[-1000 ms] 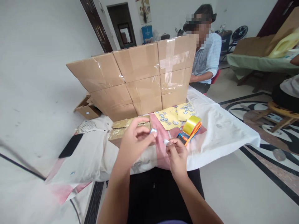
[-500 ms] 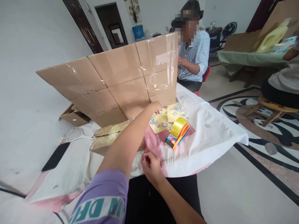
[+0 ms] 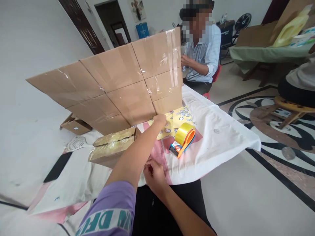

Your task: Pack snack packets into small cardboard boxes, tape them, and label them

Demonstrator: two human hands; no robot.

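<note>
My left hand reaches forward over the table, fingers curled down onto the near edge of the yellow sheets dotted with small white pieces. What its fingers hold is hidden. My right hand stays low at the table's front edge on the pink patch of cloth, fingers pinched together on something too small to name. An orange tape dispenser with a yellow roll lies just right of my left hand. A flat gold-wrapped box sits to the left of my left arm.
A taped cardboard screen stands across the back of the white-clothed table. Behind it a person in a light blue shirt sits. An open carton lies on the floor at left, a wooden stool at right.
My left hand left my right hand and stretched forward to the yellow sheets. My right hand dropped to the table's front edge. The view swung left and down.
</note>
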